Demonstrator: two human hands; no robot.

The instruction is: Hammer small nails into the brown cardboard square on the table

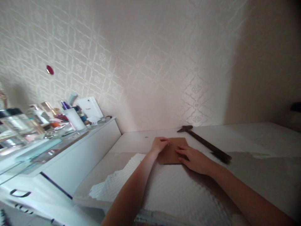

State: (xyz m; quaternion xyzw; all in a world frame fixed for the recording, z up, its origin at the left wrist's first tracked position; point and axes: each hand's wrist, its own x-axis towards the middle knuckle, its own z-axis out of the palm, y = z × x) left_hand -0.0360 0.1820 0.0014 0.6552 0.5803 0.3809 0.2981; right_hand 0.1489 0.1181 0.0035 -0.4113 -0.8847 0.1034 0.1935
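Brown board [170,154] lies flat under my open right hand [194,159], my left hand [160,144] bunched at its far edge, gripping something or not I cannot tell, the hammer [207,145] beyond my right lying untouched

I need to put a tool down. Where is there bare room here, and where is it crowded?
Bare table lies right of the hammer, and a strip runs between the board and the wall. The white sheet between the forearms is free too. The left hand and right hand lie on the board; the dresser top is packed with bottles.
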